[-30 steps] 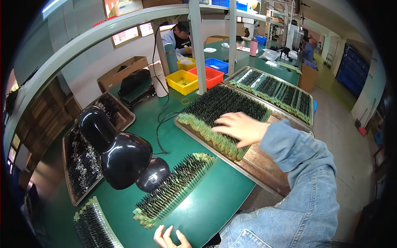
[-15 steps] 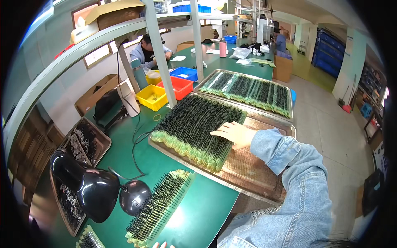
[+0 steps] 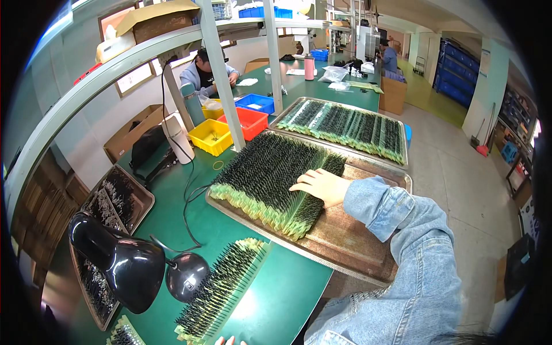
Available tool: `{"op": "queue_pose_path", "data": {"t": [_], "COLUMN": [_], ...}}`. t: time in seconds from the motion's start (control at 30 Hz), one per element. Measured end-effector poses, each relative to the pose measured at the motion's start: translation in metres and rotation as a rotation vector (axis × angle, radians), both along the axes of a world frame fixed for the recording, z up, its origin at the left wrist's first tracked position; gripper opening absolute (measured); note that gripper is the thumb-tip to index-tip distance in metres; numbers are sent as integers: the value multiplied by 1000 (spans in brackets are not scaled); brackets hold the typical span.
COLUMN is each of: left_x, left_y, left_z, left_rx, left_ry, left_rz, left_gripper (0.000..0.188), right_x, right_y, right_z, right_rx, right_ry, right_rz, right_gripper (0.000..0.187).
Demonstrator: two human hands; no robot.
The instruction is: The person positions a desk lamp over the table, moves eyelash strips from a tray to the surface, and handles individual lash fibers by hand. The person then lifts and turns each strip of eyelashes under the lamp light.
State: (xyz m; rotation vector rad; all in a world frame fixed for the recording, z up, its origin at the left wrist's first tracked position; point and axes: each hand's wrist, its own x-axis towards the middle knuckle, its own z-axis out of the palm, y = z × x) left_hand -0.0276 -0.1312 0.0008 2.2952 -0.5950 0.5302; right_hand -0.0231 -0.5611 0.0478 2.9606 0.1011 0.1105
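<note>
In the tray before me stands a dense block of pale-green strips bristling with black pins [image 3: 259, 172]. My right hand [image 3: 325, 187] lies across the block's right part, fingers stretched and apart, their tips among the pins near a narrow parting between rows. Its underside is hidden. Only a few separated fingertips of my left hand [image 3: 231, 341] show at the lower edge, beside a smaller group of pinned green strips [image 3: 221, 290] on the green table [image 3: 276, 282].
The metal tray [image 3: 362, 241] overhangs the table's right edge; another tray [image 3: 406, 155] of pinned strips lies beyond. At left stand a black desk lamp [image 3: 135, 270] and a trough of loose dark pieces [image 3: 146, 201]. Yellow [image 3: 210, 138] and red [image 3: 253, 122] bins flank a shelf post. Another person [image 3: 201, 75] sits opposite.
A parting has opened between rows near my right fingers, and the rightmost rows have shifted right. My right hand has moved slightly left; the left fingertips shifted slightly right.
</note>
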Motion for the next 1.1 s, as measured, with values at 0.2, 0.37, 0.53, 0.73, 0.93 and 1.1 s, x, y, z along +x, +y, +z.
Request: {"op": "queue_pose_path", "data": {"t": [0.2,0.37,0.53,0.73,0.93,1.1], "left_x": [0,1,1,2,3,2], "left_y": [-1,-1,-1,-1,1,2], "left_z": [-2,-2,-4,-4,-4,-7], "left_rx": [-13,-2,-14,8,34,31], "left_ry": [31,32,58,72,50,63], "left_rz": [-26,-47,-55,-73,-85,-109], "left_gripper": [19,19,20,20,21,22], "right_x": [-1,-1,4,10,8,-13], "right_y": [3,-5,-2,-3,5,-2], "right_z": [2,-4,0,-3,-2,-9], "right_rx": [-43,-15,55,72,-40,-11], "right_ry": [22,-41,5,64,38,138], "right_rz": [-55,48,44,-9,-13,30], "right_gripper": [86,70,64,57,54,57]}}
